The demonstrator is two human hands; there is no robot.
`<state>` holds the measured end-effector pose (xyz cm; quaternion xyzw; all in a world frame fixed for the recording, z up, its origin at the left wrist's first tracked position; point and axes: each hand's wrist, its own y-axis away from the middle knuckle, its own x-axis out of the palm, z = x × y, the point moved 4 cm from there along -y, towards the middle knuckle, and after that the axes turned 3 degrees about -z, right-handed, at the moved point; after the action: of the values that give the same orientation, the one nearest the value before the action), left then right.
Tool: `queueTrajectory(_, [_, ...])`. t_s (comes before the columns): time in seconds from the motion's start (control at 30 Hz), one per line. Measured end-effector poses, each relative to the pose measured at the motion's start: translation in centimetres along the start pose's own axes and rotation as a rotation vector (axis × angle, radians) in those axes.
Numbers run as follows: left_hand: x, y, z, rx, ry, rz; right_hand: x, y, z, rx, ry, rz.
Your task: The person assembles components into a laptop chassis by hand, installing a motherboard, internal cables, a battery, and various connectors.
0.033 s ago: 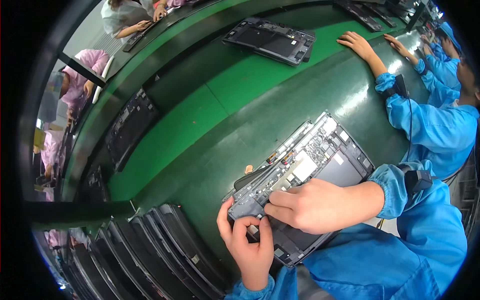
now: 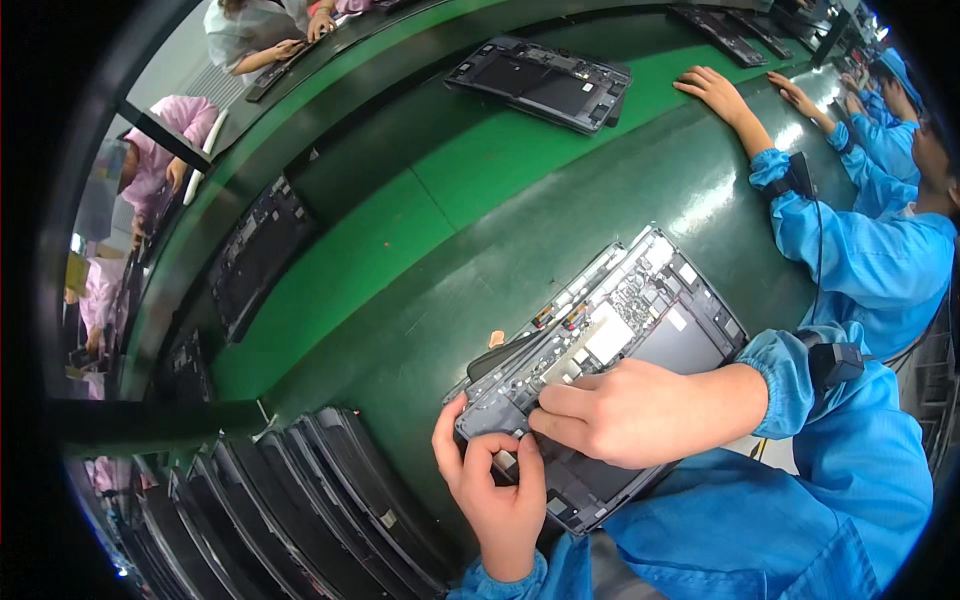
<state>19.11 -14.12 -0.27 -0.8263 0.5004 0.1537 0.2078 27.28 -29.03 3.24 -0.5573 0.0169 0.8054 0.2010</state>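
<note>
An opened tablet (image 2: 690,338) lies tilted in front of me, its circuit board and silver shields bare. Beneath its far side a second, similar housing (image 2: 480,368) sticks out. My left hand (image 2: 498,487) grips the tablet's left corner, thumb and forefinger curled over the edge and another finger along the far rim. My right hand (image 2: 625,415) bends over the middle of the board, fingertips pressed together against the parts there. Whatever those fingertips pinch, if anything, is hidden.
A row of dark housings (image 2: 350,500) stands on edge at lower left. On the green belt lie an open tablet (image 2: 535,82) and another housing (image 2: 262,245). A small orange piece (image 2: 497,339) rests beyond my tablet. A co-worker's hand (image 2: 715,92) lies at the belt's edge.
</note>
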Motion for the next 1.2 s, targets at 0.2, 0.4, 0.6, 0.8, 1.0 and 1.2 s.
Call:
queueTrajectory(0.2, [0.5, -0.3, 1.4, 0.003, 0.183, -0.012, -0.3, 0.2, 0.0, -0.149, 0.157, -0.060])
queueTrajectory(0.4, [1.4, 0.4, 2.0, -0.069, 0.477, -0.067, -0.1, 0.6, -0.2, -0.209, 0.188, -0.123])
queueTrajectory(0.6, [2.0, 0.9, 2.7, -0.110, 0.678, -0.071, 0.0, 1.4, -0.7, -0.256, 0.171, -0.186])
queueTrajectory(0.8, [2.1, 0.9, 2.8, -0.080, 0.696, -0.054, 0.2, 1.3, -0.7, -0.274, 0.110, -0.195])
queueTrajectory(1.0, [1.8, 0.8, 3.0, -0.087, 0.688, -0.021, 0.6, 0.9, -0.5, -0.217, 0.074, -0.194])
queueTrajectory(1.2, [1.8, 1.3, 3.6, -0.137, 0.724, -0.017, -0.1, 0.1, 0.5, -0.183, 0.130, -0.064])
